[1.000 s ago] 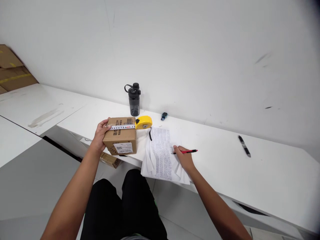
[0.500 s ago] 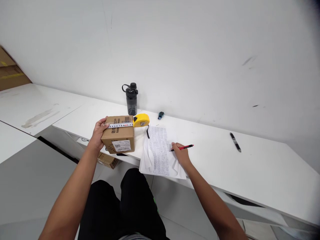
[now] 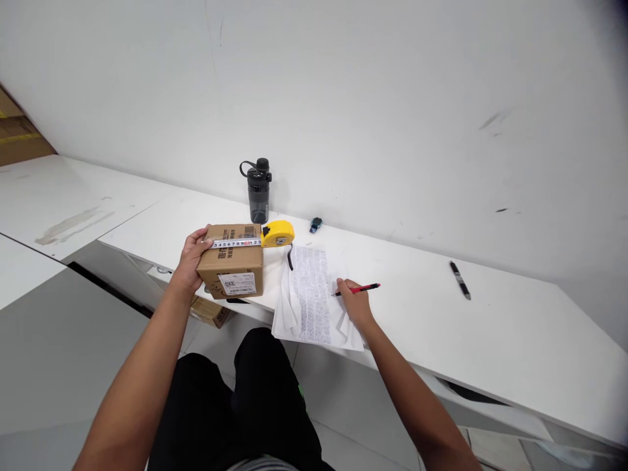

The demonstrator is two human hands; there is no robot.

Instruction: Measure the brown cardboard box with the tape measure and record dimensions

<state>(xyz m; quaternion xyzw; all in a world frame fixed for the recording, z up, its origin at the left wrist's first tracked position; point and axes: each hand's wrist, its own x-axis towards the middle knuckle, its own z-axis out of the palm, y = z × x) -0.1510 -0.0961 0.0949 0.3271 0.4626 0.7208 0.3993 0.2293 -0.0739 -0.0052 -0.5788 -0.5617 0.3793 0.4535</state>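
My left hand (image 3: 190, 261) grips the left side of a small cardboard box (image 3: 228, 263), its thumb on the end of the tape blade. The blade of a yellow tape measure (image 3: 279, 233) lies across the box top, with the case at the right edge and a black strap hanging down. A white label is stuck on the box's near face. In my right hand (image 3: 354, 304) is a red and black pen (image 3: 364, 288), its tip at the sheets of paper (image 3: 313, 294). Dense handwriting covers the top sheet, and its corners are curled.
Behind the box stands a dark water bottle (image 3: 258, 193). A small blue and black object (image 3: 316, 225) lies near the wall, and a black marker (image 3: 460, 280) rests on the white table (image 3: 417, 307) at right. Another cardboard box (image 3: 210, 311) sits below the table; larger cartons (image 3: 18, 134) are at far left.
The view has shifted very slightly. Both hands keep their holds, and the box, tape measure and pen stay practically where they were.
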